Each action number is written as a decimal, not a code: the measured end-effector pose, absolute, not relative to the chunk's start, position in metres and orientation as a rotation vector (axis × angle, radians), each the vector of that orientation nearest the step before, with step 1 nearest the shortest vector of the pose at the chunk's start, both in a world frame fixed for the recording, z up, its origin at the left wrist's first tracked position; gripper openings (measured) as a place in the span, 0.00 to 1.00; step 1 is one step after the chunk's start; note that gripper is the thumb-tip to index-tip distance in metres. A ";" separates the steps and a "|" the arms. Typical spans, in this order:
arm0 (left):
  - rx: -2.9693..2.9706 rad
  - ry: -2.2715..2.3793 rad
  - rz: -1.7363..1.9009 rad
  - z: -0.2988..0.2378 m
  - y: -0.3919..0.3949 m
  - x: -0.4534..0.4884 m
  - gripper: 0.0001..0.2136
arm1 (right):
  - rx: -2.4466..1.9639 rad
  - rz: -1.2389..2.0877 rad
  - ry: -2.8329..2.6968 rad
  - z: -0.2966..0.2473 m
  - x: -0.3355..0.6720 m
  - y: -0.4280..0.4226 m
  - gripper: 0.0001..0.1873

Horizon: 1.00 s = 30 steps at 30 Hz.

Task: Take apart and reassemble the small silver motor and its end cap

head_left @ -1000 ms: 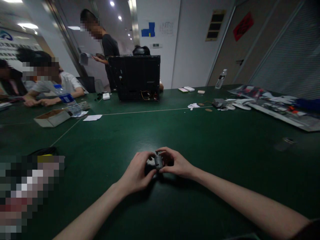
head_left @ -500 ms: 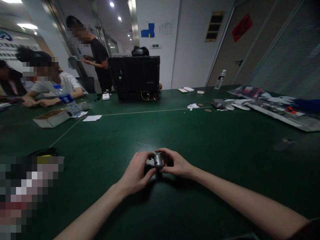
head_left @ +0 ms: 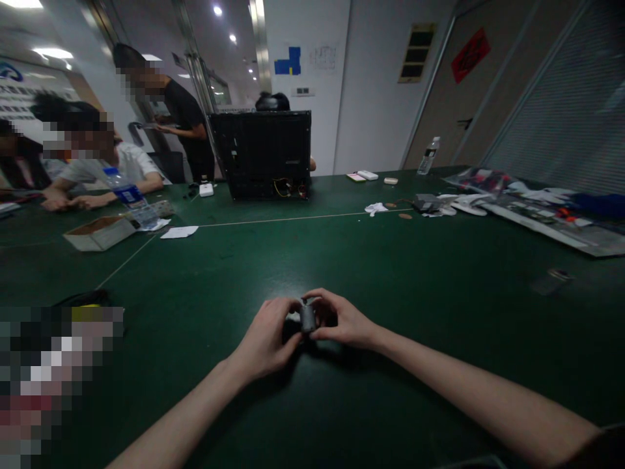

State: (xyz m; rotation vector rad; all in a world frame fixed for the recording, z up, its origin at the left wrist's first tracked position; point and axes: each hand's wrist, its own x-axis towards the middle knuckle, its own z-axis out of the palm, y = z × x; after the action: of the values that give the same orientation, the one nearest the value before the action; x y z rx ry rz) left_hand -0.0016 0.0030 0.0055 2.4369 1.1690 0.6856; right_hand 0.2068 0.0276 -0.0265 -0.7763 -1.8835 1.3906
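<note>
A small silver-grey electric motor stands nearly upright between my hands, just above or on the green table; I cannot tell whether it touches the top. Its short shaft points up. My left hand curls in from the left, thumb at the motor's lower end and fingertips near its top. From the other side my right hand pinches it in the same way, index finger at the shaft end and thumb at the base. A dark shadow lies under both hands.
A clear cylindrical container stands on the right. Farther back are a flat panel with parts, a water bottle, a big black screen unit, a paper and an open box. Other people are beyond the table.
The motor has turned about its upright axis between my fingers; a dark slot on its side no longer shows. My hands have barely moved. The standing person has shifted left.
</note>
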 end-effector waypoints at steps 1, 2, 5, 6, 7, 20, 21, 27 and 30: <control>2.439 1.171 0.685 0.005 0.003 -0.001 0.17 | -0.782 1.379 -1.897 -0.026 0.207 0.027 0.33; 2.443 1.168 0.679 0.005 0.003 -0.001 0.17 | -0.792 1.367 -1.912 -0.025 0.207 0.027 0.33; 2.454 1.147 0.668 0.006 0.003 -0.002 0.18 | -0.827 1.335 -1.928 -0.022 0.207 0.026 0.32; 2.454 1.147 0.672 0.006 0.002 -0.002 0.18 | -0.833 1.333 -1.924 -0.022 0.207 0.025 0.32; 2.451 1.149 0.680 0.007 0.002 -0.002 0.19 | -0.835 1.333 -1.919 -0.021 0.207 0.025 0.32; 2.474 1.183 0.715 0.010 0.002 -0.001 0.16 | -0.860 1.230 -1.994 -0.018 0.205 0.023 0.33; 2.475 1.185 0.717 0.009 0.002 -0.001 0.16 | -0.860 1.223 -1.999 -0.018 0.205 0.023 0.34; 2.470 1.177 0.712 0.010 0.003 -0.001 0.15 | -0.871 1.191 -2.000 -0.022 0.205 0.024 0.31; 2.475 1.172 0.719 0.011 0.002 -0.001 0.16 | -0.846 1.217 -1.990 -0.021 0.206 0.025 0.31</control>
State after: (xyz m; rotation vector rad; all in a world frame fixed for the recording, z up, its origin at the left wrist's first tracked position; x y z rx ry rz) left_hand -0.0011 0.0021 0.0107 2.4746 1.1716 0.7187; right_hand 0.2056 0.0246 -0.0209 -0.8455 -1.9903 1.2171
